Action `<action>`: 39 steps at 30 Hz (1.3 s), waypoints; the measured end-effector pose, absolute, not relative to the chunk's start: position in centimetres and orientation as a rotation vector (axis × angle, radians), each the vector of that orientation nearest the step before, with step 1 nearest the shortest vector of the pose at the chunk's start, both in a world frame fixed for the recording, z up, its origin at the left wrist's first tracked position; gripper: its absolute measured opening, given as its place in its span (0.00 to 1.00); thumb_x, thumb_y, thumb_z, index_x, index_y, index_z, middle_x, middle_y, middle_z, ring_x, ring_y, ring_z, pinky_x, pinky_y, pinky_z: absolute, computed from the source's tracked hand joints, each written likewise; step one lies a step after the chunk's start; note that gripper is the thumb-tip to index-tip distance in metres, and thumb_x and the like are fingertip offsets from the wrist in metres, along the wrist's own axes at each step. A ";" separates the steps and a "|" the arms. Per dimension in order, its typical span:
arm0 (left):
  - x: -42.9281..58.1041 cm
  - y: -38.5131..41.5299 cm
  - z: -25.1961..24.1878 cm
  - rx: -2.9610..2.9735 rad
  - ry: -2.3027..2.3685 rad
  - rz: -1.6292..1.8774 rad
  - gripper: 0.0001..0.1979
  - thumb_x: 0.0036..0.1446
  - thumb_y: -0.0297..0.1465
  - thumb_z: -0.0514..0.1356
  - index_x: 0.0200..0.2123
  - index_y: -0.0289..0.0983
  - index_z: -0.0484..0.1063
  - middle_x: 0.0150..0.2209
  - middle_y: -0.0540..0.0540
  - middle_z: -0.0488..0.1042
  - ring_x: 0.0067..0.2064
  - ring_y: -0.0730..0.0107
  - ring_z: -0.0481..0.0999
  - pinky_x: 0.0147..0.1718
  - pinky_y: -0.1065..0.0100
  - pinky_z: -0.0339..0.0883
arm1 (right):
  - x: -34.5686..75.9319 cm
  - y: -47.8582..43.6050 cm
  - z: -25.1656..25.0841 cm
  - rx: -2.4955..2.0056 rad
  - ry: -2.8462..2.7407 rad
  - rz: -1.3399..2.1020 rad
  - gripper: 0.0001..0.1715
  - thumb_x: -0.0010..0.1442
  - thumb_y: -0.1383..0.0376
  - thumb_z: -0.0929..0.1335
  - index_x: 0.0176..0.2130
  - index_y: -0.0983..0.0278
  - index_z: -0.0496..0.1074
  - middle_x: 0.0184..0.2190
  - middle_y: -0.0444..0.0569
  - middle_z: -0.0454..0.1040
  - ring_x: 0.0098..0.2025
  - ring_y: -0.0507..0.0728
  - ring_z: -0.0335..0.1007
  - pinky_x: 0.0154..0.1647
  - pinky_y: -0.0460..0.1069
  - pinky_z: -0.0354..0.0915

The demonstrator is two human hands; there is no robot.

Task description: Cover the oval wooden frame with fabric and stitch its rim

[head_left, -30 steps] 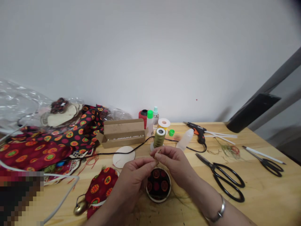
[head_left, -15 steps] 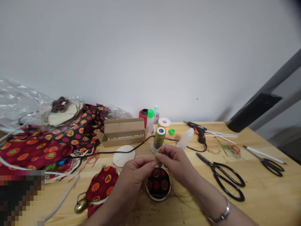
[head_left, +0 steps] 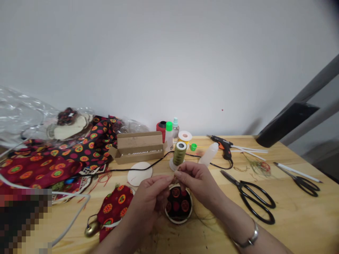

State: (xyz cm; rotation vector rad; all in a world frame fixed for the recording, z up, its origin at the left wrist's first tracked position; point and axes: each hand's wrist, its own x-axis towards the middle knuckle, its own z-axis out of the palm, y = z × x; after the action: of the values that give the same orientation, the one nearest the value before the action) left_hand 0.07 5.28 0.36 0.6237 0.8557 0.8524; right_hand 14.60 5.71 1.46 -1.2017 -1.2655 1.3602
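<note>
My left hand [head_left: 156,194] and my right hand [head_left: 197,180] meet fingertip to fingertip, each in a pinch. What sits between the fingers is too small to make out. Just below them lies a round, black patterned fabric piece [head_left: 178,204] with a pale rim, partly covered by my fingers. Fine greenish thread [head_left: 203,220] trails on the table by my right wrist. Behind the fingertips stands an olive thread spool [head_left: 180,155]. Left of my left forearm are a dark red patterned fabric piece [head_left: 116,204] and a brass bell [head_left: 92,228].
Black-handled scissors [head_left: 254,201] lie right of my right hand, a smaller pair [head_left: 304,185] farther off. A glue gun [head_left: 222,144], white bottle [head_left: 209,154], cardboard box [head_left: 140,153] and white disc [head_left: 140,174] stand or lie behind. Patterned cloth [head_left: 53,165] heaps at left; a black cord [head_left: 116,170] crosses the table.
My left fingertips have shifted slightly up and left, and more of that hand's curled fingers shows beside the black fabric piece. Both hands still pinch; the things around them stay put.
</note>
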 end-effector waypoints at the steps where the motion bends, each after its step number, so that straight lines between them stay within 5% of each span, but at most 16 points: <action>1: 0.1 5.2 0.3 0.636 0.866 0.849 0.12 0.46 0.35 0.64 0.19 0.33 0.70 0.13 0.60 0.48 0.16 0.84 0.43 0.15 0.76 0.37 | 14.6 5.7 1.5 -1.198 -1.260 1.364 0.09 0.50 0.63 0.67 0.23 0.66 0.66 0.15 0.39 0.62 0.16 0.47 0.56 0.18 0.43 0.53; 7: 0.3 5.2 0.1 0.693 0.950 0.837 0.12 0.44 0.36 0.66 0.27 0.32 0.74 0.14 0.57 0.58 0.15 0.85 0.50 0.15 0.77 0.39 | 14.6 5.8 1.3 -1.167 -1.235 1.371 0.09 0.49 0.63 0.68 0.25 0.67 0.67 0.16 0.40 0.63 0.17 0.47 0.56 0.18 0.44 0.54; 21: 0.6 5.0 0.8 0.749 1.064 0.861 0.13 0.41 0.39 0.66 0.23 0.33 0.75 0.09 0.58 0.55 0.12 0.85 0.48 0.13 0.77 0.38 | 14.7 5.8 1.9 -1.228 -1.208 1.417 0.13 0.49 0.59 0.68 0.26 0.68 0.69 0.15 0.40 0.64 0.16 0.46 0.55 0.17 0.42 0.49; 27: 0.7 4.9 1.2 0.741 1.027 0.820 0.12 0.38 0.37 0.67 0.24 0.33 0.77 0.18 0.50 0.71 0.19 0.77 0.64 0.19 0.75 0.55 | 14.7 5.8 1.8 -1.273 -1.237 1.356 0.13 0.47 0.60 0.70 0.20 0.67 0.68 0.15 0.40 0.63 0.17 0.46 0.54 0.17 0.43 0.51; 39: 0.6 4.9 1.0 0.794 1.020 0.860 0.13 0.39 0.39 0.67 0.23 0.33 0.77 0.14 0.53 0.65 0.15 0.80 0.58 0.16 0.75 0.47 | 14.6 5.7 1.5 -1.263 -1.226 1.361 0.15 0.49 0.58 0.69 0.23 0.68 0.69 0.13 0.38 0.60 0.16 0.45 0.50 0.17 0.43 0.46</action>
State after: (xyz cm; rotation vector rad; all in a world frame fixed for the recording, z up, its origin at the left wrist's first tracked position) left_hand 0.57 4.90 1.01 0.7938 1.0203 0.8596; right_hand 14.58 5.70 1.52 -1.2633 -1.2262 1.3613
